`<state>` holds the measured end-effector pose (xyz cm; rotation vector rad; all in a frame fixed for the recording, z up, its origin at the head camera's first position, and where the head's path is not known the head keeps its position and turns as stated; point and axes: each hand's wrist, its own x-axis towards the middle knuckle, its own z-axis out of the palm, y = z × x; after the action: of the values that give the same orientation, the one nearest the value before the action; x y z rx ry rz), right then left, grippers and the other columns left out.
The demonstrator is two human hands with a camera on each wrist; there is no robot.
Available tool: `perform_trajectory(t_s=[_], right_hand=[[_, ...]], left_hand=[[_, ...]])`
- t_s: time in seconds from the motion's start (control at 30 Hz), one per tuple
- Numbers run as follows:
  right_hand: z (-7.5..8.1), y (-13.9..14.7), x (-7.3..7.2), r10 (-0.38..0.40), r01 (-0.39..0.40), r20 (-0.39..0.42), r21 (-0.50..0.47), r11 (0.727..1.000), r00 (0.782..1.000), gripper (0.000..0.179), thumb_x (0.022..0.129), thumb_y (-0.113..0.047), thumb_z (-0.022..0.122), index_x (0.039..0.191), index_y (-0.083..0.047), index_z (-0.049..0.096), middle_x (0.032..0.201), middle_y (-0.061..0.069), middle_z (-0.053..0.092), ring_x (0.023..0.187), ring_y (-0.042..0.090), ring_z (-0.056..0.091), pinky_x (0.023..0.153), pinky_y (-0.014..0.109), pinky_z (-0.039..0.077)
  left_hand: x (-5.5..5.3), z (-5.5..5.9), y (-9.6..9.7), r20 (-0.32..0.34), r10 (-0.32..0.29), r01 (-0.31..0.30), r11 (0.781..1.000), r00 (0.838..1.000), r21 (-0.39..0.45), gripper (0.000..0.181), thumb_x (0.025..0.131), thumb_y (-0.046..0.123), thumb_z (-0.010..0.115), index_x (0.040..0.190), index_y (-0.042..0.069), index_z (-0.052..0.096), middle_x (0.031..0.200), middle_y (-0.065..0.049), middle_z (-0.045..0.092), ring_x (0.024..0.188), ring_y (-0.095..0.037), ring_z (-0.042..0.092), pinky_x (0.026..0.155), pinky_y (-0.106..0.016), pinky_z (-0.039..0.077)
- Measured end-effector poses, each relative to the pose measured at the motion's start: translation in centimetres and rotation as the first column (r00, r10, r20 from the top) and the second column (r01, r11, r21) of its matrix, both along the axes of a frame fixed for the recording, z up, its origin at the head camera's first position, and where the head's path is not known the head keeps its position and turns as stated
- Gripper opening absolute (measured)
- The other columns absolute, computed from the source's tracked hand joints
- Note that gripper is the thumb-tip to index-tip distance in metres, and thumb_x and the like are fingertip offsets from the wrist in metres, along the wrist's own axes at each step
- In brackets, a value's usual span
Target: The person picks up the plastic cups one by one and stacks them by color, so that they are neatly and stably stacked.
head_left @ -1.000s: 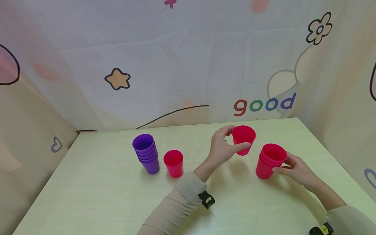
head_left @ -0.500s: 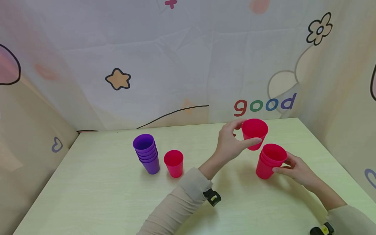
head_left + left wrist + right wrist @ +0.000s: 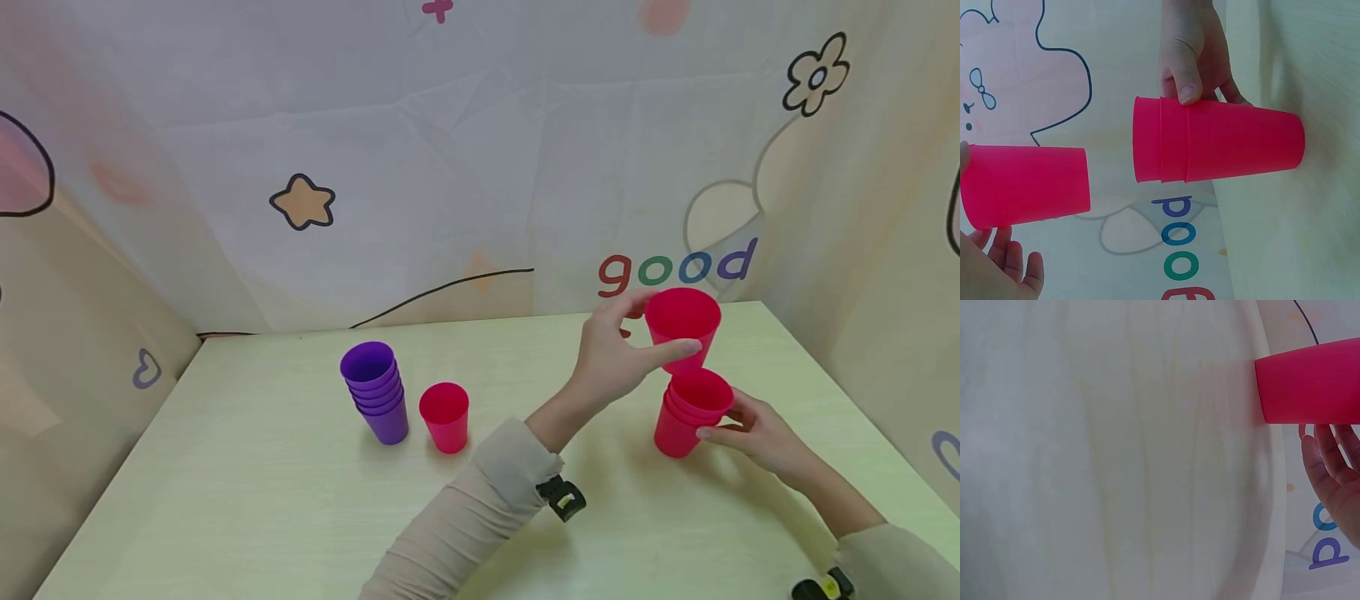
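Observation:
My left hand (image 3: 618,354) grips a single red plastic cup (image 3: 681,321) between thumb and fingers, its mouth upward. In the head view it is up and slightly behind a stack of nested red cups (image 3: 678,425). The left wrist view shows a gap between the held cup (image 3: 1025,184) and the stack (image 3: 1235,140). My right hand (image 3: 757,433) holds that upright stack from the right, thumb on its near side. The stack stands on the table. In the right wrist view, the right hand's fingers (image 3: 1332,456) lie along the red stack (image 3: 1310,384).
On the pale table (image 3: 225,500), a stack of purple cups (image 3: 378,400) stands left of centre, leaning slightly. Beside it stands one upright red cup (image 3: 445,419). A printed cloth backdrop (image 3: 450,167) rises behind the table and at both sides.
My left hand has carried its red cup to the right and up, from left of the red stack to above it. The right hand and its stack have stayed put.

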<state>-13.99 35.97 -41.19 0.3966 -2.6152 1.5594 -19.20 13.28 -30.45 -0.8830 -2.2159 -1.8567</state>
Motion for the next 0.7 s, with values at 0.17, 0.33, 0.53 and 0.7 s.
perform_trajectory(t_s=[0.17,0.33,0.53,0.7], right_hand=[[0.2,-0.1,0.0,0.001,-0.001,0.014,0.001,1.000,1.000,0.049,0.081,-0.003,0.065,0.126,-0.009,0.044,0.107,-0.020,0.053,0.093,0.001,0.053,0.072,0.024,0.050],[0.3,-0.2,0.2,-0.007,0.006,0.029,0.001,1.000,1.000,0.050,0.082,-0.005,0.066,0.126,-0.010,0.044,0.108,-0.020,0.053,0.094,0.001,0.053,0.072,0.025,0.050],[0.3,-0.2,0.2,-0.018,0.017,0.039,0.011,1.000,0.999,0.050,0.082,-0.008,0.066,0.126,-0.006,0.042,0.108,-0.019,0.052,0.094,0.001,0.053,0.073,0.026,0.050],[0.4,-0.3,0.2,-0.019,0.018,0.048,0.023,1.000,0.999,0.054,0.083,-0.010,0.066,0.128,-0.001,0.039,0.108,-0.018,0.052,0.095,0.001,0.053,0.073,0.027,0.051]], left_hand=[[0.1,0.1,0.3,0.028,-0.030,0.030,1.000,0.999,-0.001,0.055,0.074,0.029,0.076,0.123,0.019,0.054,0.105,0.015,0.056,0.095,0.002,0.046,0.072,-0.019,0.042],[0.0,-0.5,0.7,0.096,-0.060,0.062,0.998,0.994,-0.022,0.051,0.075,0.030,0.074,0.121,0.022,0.054,0.103,0.017,0.055,0.094,0.003,0.045,0.070,-0.018,0.042],[-0.4,-1.8,1.0,0.183,-0.111,0.114,0.993,0.977,-0.004,0.047,0.077,0.026,0.073,0.120,0.021,0.055,0.114,0.016,0.054,0.095,0.002,0.046,0.068,-0.018,0.046],[-0.7,-2.5,1.3,0.198,-0.117,0.121,0.993,0.973,-0.007,0.046,0.077,0.025,0.073,0.119,0.020,0.056,0.106,0.014,0.056,0.093,0.000,0.047,0.067,-0.019,0.047]])
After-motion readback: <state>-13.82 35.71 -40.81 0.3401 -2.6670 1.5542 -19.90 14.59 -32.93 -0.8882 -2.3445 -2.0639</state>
